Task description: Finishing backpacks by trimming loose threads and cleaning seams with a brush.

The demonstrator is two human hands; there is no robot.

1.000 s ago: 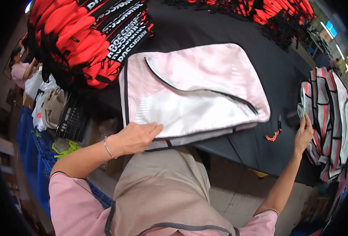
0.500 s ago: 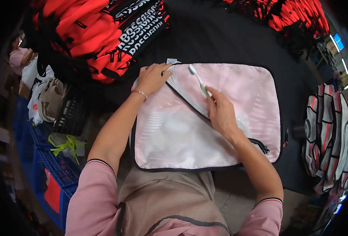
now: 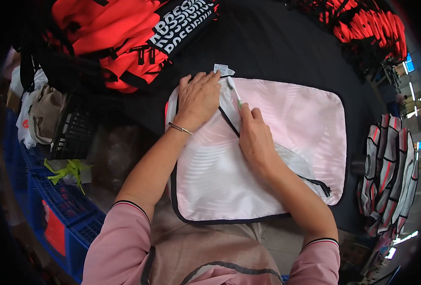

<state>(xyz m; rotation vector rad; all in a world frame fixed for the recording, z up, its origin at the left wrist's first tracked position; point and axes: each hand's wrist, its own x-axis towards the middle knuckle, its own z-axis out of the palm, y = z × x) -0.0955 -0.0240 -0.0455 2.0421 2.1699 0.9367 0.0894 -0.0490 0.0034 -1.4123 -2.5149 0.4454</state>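
A pale pink and white fabric bag [image 3: 220, 190] with black edging lies flat before me. A black zipper [image 3: 228, 122] crosses it on a slant, and the slit there gapes over a grey lining. My left hand [image 3: 199, 100] lies on the upper left corner, palm down, fingers stretched toward the top edge. A white label [image 3: 221, 69] sticks out just beyond those fingertips. My right hand [image 3: 257, 137] grips a green and white toothbrush [image 3: 234, 89]. Its bristle head is at the upper end of the slit, near my left fingertips; most of the handle is hidden in my fist.
Piled red and black bags [image 3: 110, 33] stand at the far left, with more red bags [image 3: 372, 31] at the far right. Grey bags [image 3: 388, 175] stand along the right side. Left of me are a black basket [image 3: 72, 128] and blue crates [image 3: 63, 199].
My right hand has brought the toothbrush toward the bag's upper left corner, closer to my left hand. The bag sits slightly lower and further right in view.
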